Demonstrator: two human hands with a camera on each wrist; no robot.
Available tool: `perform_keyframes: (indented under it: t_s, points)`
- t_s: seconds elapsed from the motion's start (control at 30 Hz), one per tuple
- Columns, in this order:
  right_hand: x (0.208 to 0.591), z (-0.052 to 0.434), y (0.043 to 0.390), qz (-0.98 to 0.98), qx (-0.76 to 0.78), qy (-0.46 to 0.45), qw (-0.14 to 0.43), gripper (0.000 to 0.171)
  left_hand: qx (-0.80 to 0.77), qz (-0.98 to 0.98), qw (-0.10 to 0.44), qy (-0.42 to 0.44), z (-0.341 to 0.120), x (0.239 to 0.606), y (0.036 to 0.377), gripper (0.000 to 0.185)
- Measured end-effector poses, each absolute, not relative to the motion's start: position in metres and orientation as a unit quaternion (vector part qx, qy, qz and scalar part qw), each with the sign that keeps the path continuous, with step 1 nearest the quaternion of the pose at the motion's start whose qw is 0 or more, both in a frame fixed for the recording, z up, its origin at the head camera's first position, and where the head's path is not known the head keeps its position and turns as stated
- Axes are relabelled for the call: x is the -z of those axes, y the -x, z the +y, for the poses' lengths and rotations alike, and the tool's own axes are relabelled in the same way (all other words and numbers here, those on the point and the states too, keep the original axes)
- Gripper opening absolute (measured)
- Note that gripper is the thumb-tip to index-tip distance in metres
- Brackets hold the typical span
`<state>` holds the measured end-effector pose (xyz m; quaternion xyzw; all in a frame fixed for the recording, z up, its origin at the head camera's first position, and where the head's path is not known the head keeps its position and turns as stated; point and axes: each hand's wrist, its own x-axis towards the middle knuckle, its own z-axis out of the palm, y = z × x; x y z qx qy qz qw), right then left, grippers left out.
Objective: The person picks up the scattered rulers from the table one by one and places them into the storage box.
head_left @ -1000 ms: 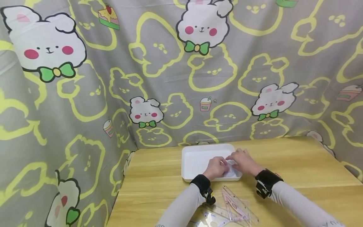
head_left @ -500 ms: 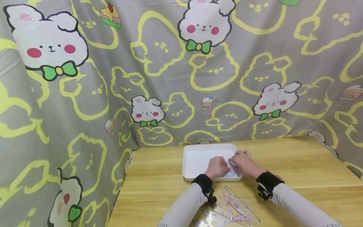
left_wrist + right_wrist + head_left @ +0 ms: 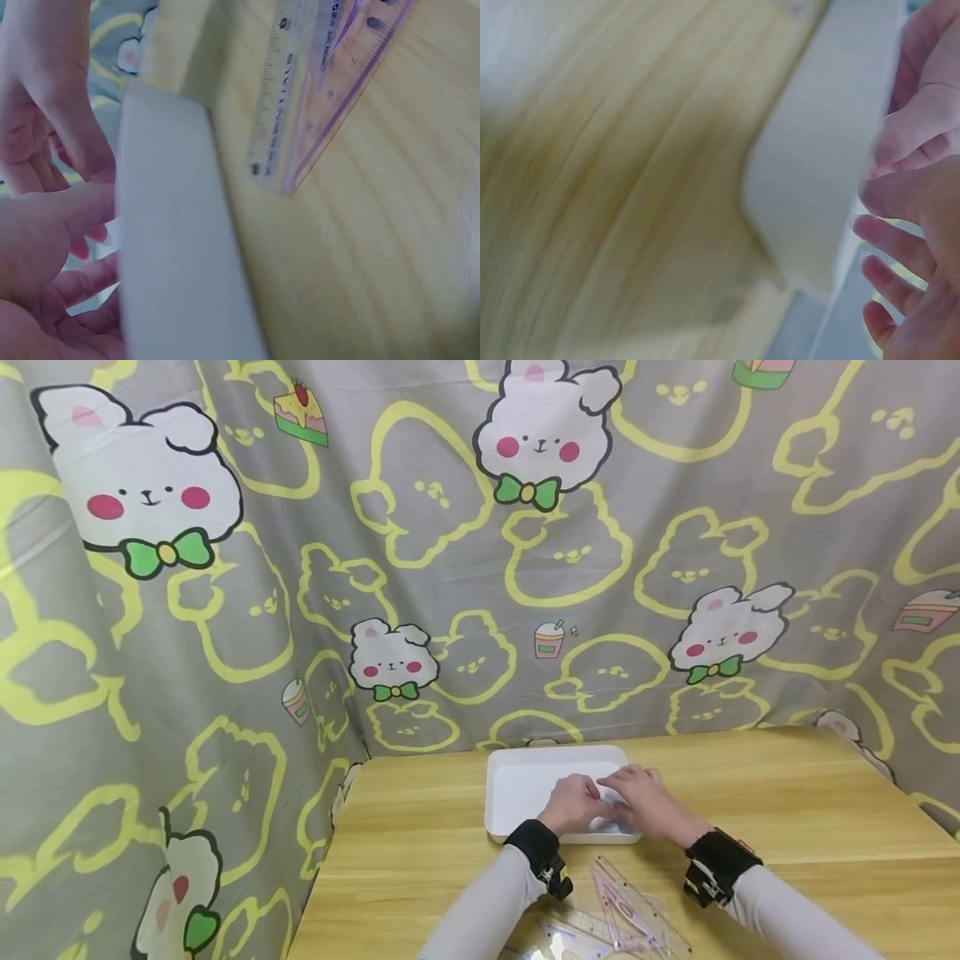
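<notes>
Both hands meet over the front right part of a white tray (image 3: 510,797). A small clear, bluish plastic piece (image 3: 611,825) shows beneath the fingers, mostly hidden; its exact kind cannot be made out. My left hand (image 3: 573,804) pinches at it with curled fingers, and in the left wrist view the left thumb (image 3: 82,208) lies against the tray's side wall (image 3: 176,225). From the other side reaches my right hand (image 3: 654,802). In the right wrist view its fingers (image 3: 896,251) are loosely bent and spread apart, the thumb (image 3: 889,193) close to the left hand's fingertips.
In front of the tray, transparent rulers and a pink set square (image 3: 630,914) lie overlapping on the wooden table (image 3: 405,852). A ruler (image 3: 277,142) also shows beside the tray wall in the left wrist view. A patterned grey curtain (image 3: 450,568) hangs behind and at the left.
The right hand has turned, and its thumb has come down towards the left fingertips, covering more of the clear plastic piece. The left hand stays nearly in place. The tray and rulers have not moved.
</notes>
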<state>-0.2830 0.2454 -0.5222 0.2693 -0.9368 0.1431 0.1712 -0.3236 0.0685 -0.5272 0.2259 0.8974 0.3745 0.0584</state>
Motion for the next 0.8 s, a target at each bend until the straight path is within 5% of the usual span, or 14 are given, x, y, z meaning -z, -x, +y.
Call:
perform_keyframes:
  t_s: [0.3,0.8]
  points:
    - [0.498,0.217,0.258,-0.923,-0.204,-0.237,0.224,0.028,-0.336,0.879,0.044,-0.334,0.037,0.502,0.314,0.023]
    - [0.522,0.172,0.203,-0.924,-0.28,-0.248,0.08,0.023,-0.199,0.858,0.025,-0.473,-0.027,0.52,0.253,0.03]
